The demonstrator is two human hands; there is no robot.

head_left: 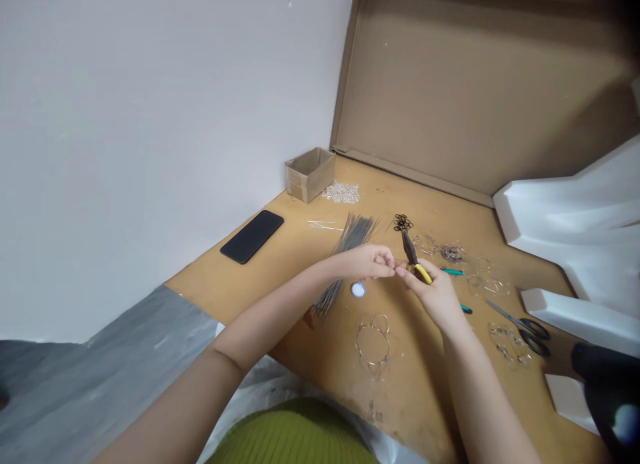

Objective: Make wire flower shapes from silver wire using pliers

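Observation:
My right hand [436,292] is closed round a pair of pliers [411,251] with dark jaws and yellow grips, the jaws pointing away from me. Its thumb and a finger reach to the fingertips of my left hand [373,261], which is curled in a pinch. Whatever lies between the fingertips is too small to make out. Under my left wrist a bundle of thin metal wires [357,231] lies across the table. A bent wire ring with small loops [373,344] is in front of my hands. Just below my left hand sits a small round white-and-blue disc [358,289].
A cardboard box [311,177] stands at the back beside a pile of small clear pieces [344,192]. A black phone [253,236] lies at left. Small black rings [402,222], scissors [533,334], a green-handled tool [453,272] and several wire pieces [507,344] lie beyond and to the right.

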